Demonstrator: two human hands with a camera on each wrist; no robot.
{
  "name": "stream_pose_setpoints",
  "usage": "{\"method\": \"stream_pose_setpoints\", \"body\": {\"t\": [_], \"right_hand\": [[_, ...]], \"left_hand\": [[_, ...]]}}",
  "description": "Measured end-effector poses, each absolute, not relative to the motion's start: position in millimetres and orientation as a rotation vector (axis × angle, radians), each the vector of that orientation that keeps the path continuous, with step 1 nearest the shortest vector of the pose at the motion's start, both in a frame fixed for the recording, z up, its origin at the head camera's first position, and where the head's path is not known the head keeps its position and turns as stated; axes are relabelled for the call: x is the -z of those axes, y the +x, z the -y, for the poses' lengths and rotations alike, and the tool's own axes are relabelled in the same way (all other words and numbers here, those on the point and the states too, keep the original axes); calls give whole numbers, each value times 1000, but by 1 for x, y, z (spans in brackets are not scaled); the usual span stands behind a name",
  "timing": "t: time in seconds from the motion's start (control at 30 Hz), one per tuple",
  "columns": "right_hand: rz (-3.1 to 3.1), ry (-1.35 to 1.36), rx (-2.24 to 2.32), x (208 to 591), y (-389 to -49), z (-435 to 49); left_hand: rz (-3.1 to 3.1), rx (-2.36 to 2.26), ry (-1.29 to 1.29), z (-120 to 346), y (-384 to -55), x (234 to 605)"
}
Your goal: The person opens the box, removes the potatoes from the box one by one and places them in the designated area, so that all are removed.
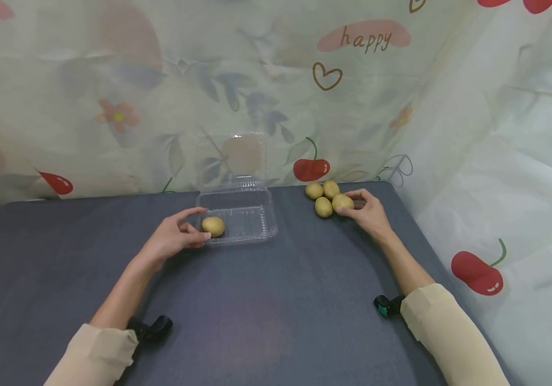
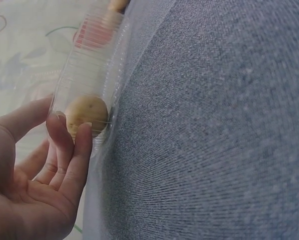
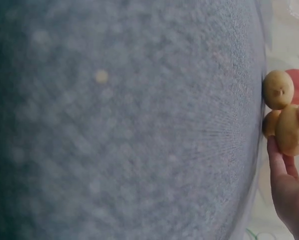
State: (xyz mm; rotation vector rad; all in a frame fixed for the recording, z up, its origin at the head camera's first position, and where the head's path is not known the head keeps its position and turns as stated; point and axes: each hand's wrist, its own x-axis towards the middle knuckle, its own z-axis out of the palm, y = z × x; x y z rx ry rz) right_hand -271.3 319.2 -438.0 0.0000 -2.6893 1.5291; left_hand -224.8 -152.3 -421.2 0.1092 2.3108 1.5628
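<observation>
A clear plastic clamshell container (image 1: 242,214) stands with its lid (image 1: 231,161) raised at the back, and one potato (image 1: 213,226) lies at the left end inside it. My left hand (image 1: 179,234) holds the container by that end, fingers and thumb spread around its corners. Seen from the left wrist, fingertips (image 2: 84,131) press the outer wall beside the potato. To the right, my right hand (image 1: 366,213) pinches a potato (image 1: 342,202) between thumb and fingers. Touching or close to it are other potatoes: one in front (image 1: 323,207) and two behind, including the leftmost potato (image 1: 313,191).
A dark grey cloth covers the table (image 1: 256,300), whose back edge meets a printed curtain (image 1: 170,96). Another white curtain sheet (image 1: 512,161) hangs along the right side. Black wrist bands (image 1: 153,328) sit at both sleeves.
</observation>
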Motion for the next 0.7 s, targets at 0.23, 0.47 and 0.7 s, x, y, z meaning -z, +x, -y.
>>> {"method": "stream_pose_setpoints", "body": {"t": [0.23,0.47,0.7], "right_hand": [[2736,-10,-1511,442,-271,-321],[2765,-52,-1458,445,-270,-322],[2781,-73,-1378,443,-273,-319]], "left_hand": [[-2314,-1562,125,153,-223,424],[-2293,-1589,128,152,-223,425],[-2304,-1578,113,153,-225,423]]}}
